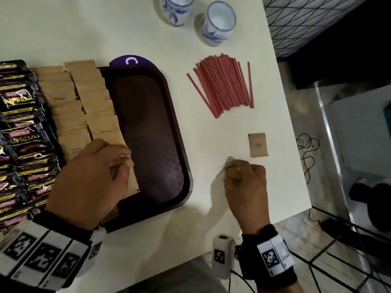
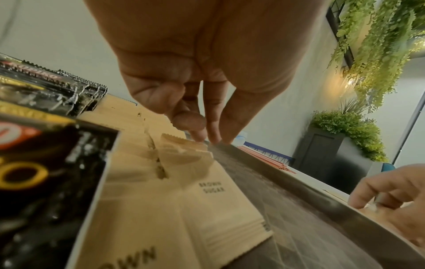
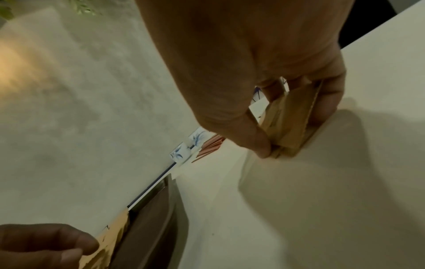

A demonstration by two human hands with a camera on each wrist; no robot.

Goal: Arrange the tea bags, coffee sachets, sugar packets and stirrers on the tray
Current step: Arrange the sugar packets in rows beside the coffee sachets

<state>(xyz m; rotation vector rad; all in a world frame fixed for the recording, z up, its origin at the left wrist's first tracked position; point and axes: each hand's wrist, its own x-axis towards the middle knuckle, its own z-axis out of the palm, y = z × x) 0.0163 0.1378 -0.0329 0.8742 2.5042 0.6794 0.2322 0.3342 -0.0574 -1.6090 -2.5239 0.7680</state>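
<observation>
A dark brown tray [image 1: 183, 144] lies left of centre on the white table. Rows of brown sugar packets [image 1: 93, 102] fill its left part, and black coffee sachets [image 1: 19, 127] lie left of them. My left hand [image 1: 124, 160] is over the nearest packets, its fingertips [image 2: 215, 139] pinching the top edge of one sugar packet [image 2: 184, 151]. Right of the tray, my right hand [image 1: 234, 173] grips a small stack of sugar packets [image 3: 289, 118] standing on edge on the table. Another sugar packet [image 1: 257, 144] lies flat just beyond it. Red stirrers [image 1: 222, 83] are piled further back.
Two blue-and-white cups [image 1: 176, 9] [image 1: 219, 22] stand at the table's far edge. A purple disc [image 1: 132, 60] shows behind the tray. The table's right edge [image 1: 296, 144] runs close to the loose packet. The tray's right half [image 1: 148, 134] holds nothing.
</observation>
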